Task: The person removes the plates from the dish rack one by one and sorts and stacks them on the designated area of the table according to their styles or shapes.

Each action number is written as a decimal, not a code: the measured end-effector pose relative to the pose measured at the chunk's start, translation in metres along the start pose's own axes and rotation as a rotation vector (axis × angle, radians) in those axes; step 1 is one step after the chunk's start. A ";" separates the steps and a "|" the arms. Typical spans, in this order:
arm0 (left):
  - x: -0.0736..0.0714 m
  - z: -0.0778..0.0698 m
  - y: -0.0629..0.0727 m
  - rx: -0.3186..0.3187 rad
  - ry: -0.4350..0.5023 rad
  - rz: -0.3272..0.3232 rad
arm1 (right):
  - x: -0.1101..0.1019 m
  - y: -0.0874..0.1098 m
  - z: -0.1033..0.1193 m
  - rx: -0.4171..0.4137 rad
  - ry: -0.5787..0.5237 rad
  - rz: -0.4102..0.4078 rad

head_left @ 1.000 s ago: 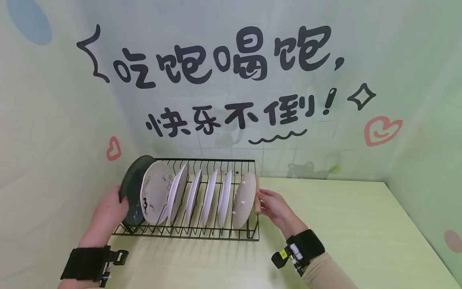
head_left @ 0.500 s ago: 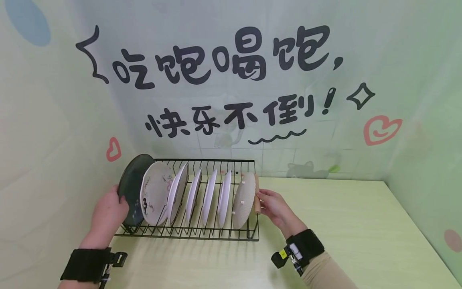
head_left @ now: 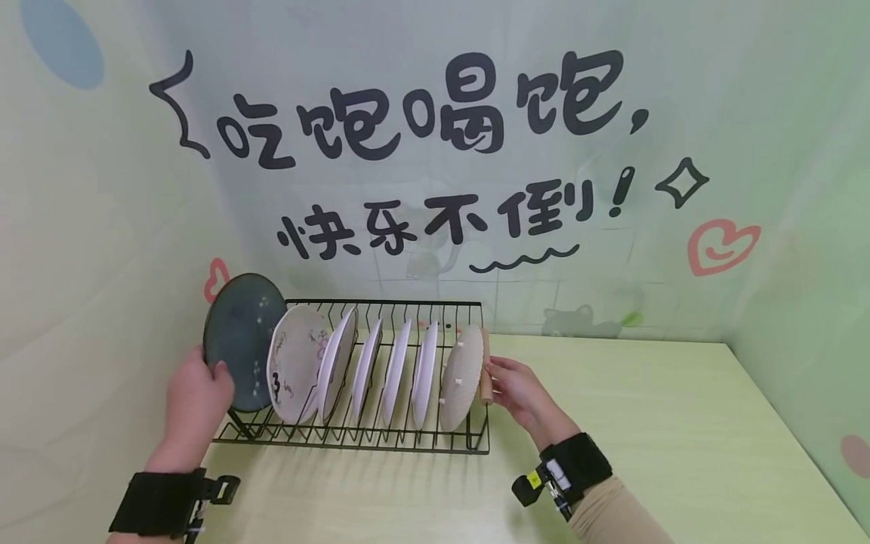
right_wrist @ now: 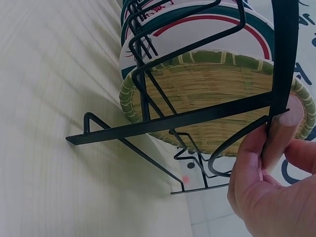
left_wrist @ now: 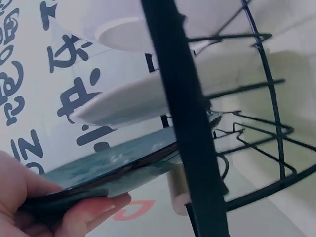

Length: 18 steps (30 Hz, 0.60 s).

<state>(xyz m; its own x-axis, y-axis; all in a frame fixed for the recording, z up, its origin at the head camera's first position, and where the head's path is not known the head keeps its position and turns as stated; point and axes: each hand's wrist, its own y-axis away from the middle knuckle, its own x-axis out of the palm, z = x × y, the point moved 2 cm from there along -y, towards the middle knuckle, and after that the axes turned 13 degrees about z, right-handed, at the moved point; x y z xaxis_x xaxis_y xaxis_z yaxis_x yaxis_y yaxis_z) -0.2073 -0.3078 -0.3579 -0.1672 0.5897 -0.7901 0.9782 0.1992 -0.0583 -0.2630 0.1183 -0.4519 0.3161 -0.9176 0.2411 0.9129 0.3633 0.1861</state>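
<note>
In the head view my left hand (head_left: 195,404) grips the lower left edge of a dark green plate (head_left: 246,344) at the left end of a black wire dish rack (head_left: 367,448). The plate leans outward there; in the left wrist view my thumb and fingers pinch the rim of this plate (left_wrist: 118,165). My right hand (head_left: 522,393) holds the round wooden handle (head_left: 485,378) at the rack's right end. The right wrist view shows those fingers curled around the handle (right_wrist: 286,123), close to a shallow woven bamboo basket (right_wrist: 212,79).
A floral plate (head_left: 294,370) stands beside the dark one, followed by several white plates (head_left: 396,374) in the slots. The woven basket (head_left: 462,381) fills the right end. A pale tabletop (head_left: 652,423) extends rightward; a printed backdrop (head_left: 435,151) rises behind.
My left hand has shifted slightly left, raising the dark green plate and turning its face more towards the head camera. The right hand stays on the handle; the rack has not visibly moved.
</note>
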 end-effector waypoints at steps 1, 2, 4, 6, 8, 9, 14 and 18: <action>-0.001 -0.001 0.001 -0.010 0.026 -0.024 | 0.000 0.000 0.000 0.001 0.002 0.000; -0.002 -0.002 0.002 -0.022 0.054 -0.046 | 0.000 0.000 0.000 0.000 0.000 -0.001; -0.004 -0.004 0.004 -0.039 0.109 -0.101 | 0.000 0.000 0.000 0.001 0.000 0.000; -0.006 -0.005 0.005 -0.045 0.154 -0.155 | 0.000 0.000 -0.001 0.002 -0.001 -0.001; -0.008 -0.006 0.006 -0.038 0.190 -0.203 | 0.000 0.000 -0.001 -0.004 -0.002 0.003; -0.008 -0.007 0.006 -0.030 0.205 -0.228 | -0.001 0.000 -0.001 -0.003 -0.001 0.003; -0.010 -0.010 0.006 0.008 0.254 -0.330 | -0.001 0.000 0.000 -0.008 0.000 0.005; -0.011 -0.012 0.005 0.033 0.283 -0.391 | -0.001 0.000 0.000 -0.004 -0.005 0.002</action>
<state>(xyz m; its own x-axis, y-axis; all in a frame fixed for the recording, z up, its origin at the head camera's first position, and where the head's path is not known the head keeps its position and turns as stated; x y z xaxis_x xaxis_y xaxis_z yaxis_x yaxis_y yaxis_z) -0.2019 -0.3045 -0.3421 -0.5459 0.6659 -0.5085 0.8378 0.4260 -0.3414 -0.2631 0.1189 -0.4523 0.3164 -0.9162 0.2461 0.9135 0.3642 0.1815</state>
